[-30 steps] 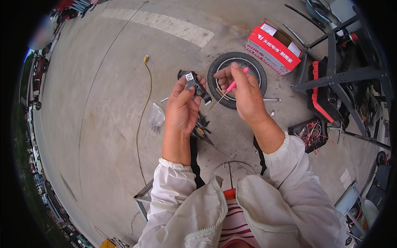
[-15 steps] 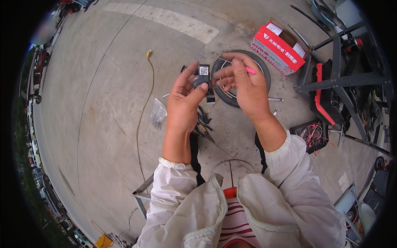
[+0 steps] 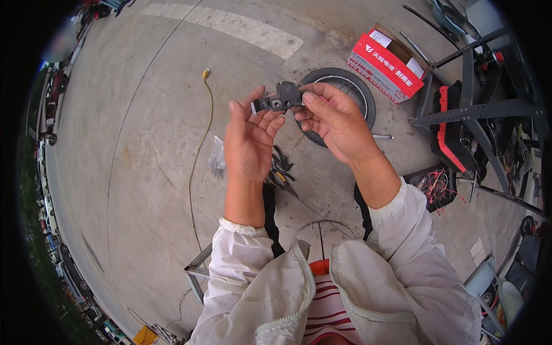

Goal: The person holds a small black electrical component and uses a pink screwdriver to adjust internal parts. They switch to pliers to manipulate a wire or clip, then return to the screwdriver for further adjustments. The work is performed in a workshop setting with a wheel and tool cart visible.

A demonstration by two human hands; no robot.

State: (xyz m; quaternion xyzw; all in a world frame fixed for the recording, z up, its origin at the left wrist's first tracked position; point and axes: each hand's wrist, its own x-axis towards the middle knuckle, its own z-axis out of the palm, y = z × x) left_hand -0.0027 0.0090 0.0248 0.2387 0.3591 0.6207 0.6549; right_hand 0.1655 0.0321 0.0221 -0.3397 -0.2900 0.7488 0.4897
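above the concrete floor (image 3: 161,172), in the head view, a black part (image 3: 277,103) was held up. the right hand (image 3: 339,123) clamped its right end between thumb and fingers, a pink handle (image 3: 324,99) beside the thumb; the left hand (image 3: 250,141) was spread at its left end, thumb apart. beyond lay a wheel (image 3: 370,103) and a red box (image 3: 386,68).

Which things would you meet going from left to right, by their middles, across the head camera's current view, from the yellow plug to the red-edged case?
Yellow plug → clear plastic bag → left hand → black part → right hand → red box → red-edged case.
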